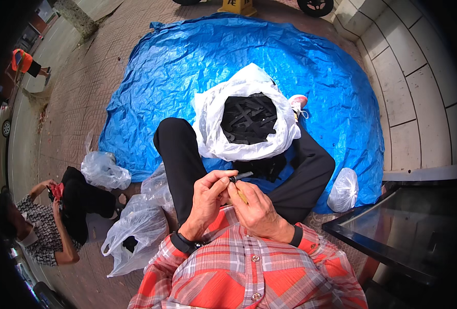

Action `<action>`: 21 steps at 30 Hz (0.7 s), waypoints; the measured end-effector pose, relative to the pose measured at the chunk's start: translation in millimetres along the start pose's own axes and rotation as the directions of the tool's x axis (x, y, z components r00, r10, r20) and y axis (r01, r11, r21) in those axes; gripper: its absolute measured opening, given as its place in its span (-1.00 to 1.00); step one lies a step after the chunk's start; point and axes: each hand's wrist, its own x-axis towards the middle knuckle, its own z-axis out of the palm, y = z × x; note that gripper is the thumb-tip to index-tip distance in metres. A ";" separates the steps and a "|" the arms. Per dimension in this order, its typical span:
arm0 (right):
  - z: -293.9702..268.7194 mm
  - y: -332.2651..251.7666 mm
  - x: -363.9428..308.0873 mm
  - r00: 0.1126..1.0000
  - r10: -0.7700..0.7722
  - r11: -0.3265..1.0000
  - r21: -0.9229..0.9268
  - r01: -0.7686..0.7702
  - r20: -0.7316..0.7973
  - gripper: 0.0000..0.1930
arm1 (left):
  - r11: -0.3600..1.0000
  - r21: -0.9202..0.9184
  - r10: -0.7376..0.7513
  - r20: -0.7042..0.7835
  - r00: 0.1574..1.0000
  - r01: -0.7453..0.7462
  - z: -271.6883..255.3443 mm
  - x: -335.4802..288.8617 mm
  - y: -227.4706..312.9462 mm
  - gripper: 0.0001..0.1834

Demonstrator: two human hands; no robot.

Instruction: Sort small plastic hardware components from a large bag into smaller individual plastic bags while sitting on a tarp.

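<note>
My left hand [208, 198] pinches a small, dark, narrow piece [241, 176] between thumb and fingertips. Its tip points to the right and looks greyish; its exact kind is too small to make out. Close beside it, touching or nearly so, my right hand [259, 211] is closed around a thin yellow-handled tool [243, 197], whose working end is hidden by the fingers. Beyond both hands, between my legs, an open white plastic bag [210, 129] holds many flat black strips [248, 118]. More black pieces [264, 167] lie on the tarp in front of that bag.
A crumpled blue tarp [156, 77] spreads beneath me. Clear plastic bags [141, 226] lie at my left, and another knotted bag [343, 190] at my right, near a dark glass-topped table [393, 221]. A seated person [45, 226] works at far left. A tiled wall [408, 92] borders the right.
</note>
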 end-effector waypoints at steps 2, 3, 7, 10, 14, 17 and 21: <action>-4.0 5.1 -1.0 0.996 0.033 0.979 0.205 -0.015 -0.082 -0.64 | 0.989 -0.142 -0.022 0.069 0.997 0.032 -1.4 0.6 0.1 -0.78; -7.4 8.6 -0.7 0.996 0.032 0.979 0.205 -0.015 -0.079 -0.64 | 0.989 -0.144 -0.022 0.067 0.997 0.032 -0.4 0.5 0.6 -0.78; -19.0 24.5 15.5 0.949 0.304 0.924 0.269 -0.272 -0.085 -0.77 | 0.997 -0.066 -0.033 0.028 0.999 0.035 5.8 0.2 1.1 -0.82; -14.1 34.4 13.5 0.933 0.332 0.806 0.470 -0.359 0.142 -0.81 | 0.999 0.006 -0.042 0.050 0.998 0.042 5.7 -1.4 1.6 -0.86; -16.2 37.5 13.4 0.876 0.337 0.610 0.629 -0.482 0.345 -0.85 | 0.992 0.126 -0.031 0.083 0.996 0.020 0.3 -4.1 -0.1 -0.89; -17.7 43.1 12.2 0.835 0.316 0.497 0.671 -0.551 0.451 -0.85 | 0.968 0.240 0.052 0.103 0.993 -0.076 -0.8 -1.8 -4.6 -0.88; -24.2 47.4 17.4 0.735 0.300 0.271 0.684 -0.677 0.608 -0.83 | 0.956 0.286 0.031 0.147 0.989 -0.072 -1.2 -2.0 -1.7 -0.87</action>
